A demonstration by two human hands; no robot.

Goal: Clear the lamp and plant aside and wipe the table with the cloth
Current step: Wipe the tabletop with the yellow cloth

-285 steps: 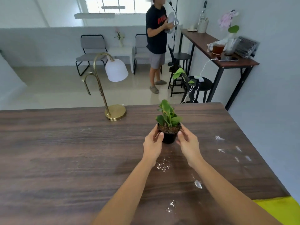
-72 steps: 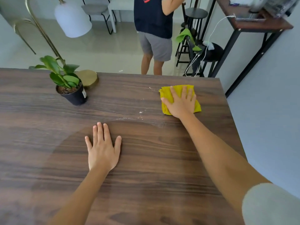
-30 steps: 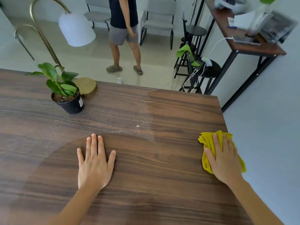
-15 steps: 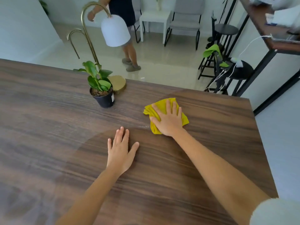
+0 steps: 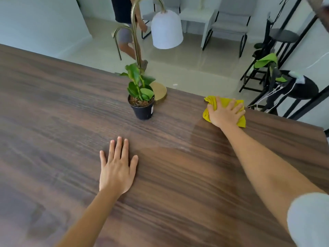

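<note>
Wooden table (image 5: 53, 113): right hand (image 5: 224, 114), fingers spread flat, presses yellow cloth (image 5: 206, 114) at far right edge; plant (image 5: 140, 90) and lamp (image 5: 166, 29) stand to its left; left hand (image 5: 116, 168) rests flat, nearer.

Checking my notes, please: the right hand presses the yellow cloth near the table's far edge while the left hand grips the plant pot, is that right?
Not quite: the head view shows the left hand lying flat on the table, apart from the plant pot. The right hand does press the yellow cloth near the far edge.
</note>
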